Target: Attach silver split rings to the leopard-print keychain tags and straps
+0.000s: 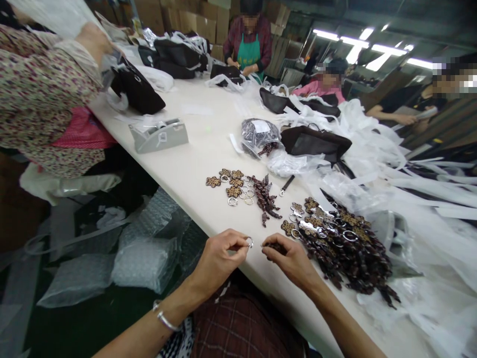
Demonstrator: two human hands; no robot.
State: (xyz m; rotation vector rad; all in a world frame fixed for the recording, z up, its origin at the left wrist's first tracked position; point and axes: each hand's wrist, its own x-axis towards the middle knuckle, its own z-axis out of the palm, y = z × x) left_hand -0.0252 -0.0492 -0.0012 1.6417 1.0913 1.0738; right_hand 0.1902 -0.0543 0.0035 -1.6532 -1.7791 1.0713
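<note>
My left hand (229,248) pinches a small silver key ring (250,242) between thumb and fingertips at the table's near edge. Just across from it, my right hand (285,251) is closed on a dark brown tassel (275,246), mostly covered by the fingers. Beyond my hands lie several leopard-print flower charms (234,191) with loose rings (248,194), beside a small heap of brown tassels (264,196). To the right of my right hand spreads a larger pile of joined charms, rings and tassels (346,243).
A grey tape dispenser (160,136) stands near the table's left edge. Dark bags (315,141), a plastic bag of parts (260,133) and white wrapping strips (372,134) cover the far and right sides. Bubble wrap (143,261) lies below at left. Other people work around the table.
</note>
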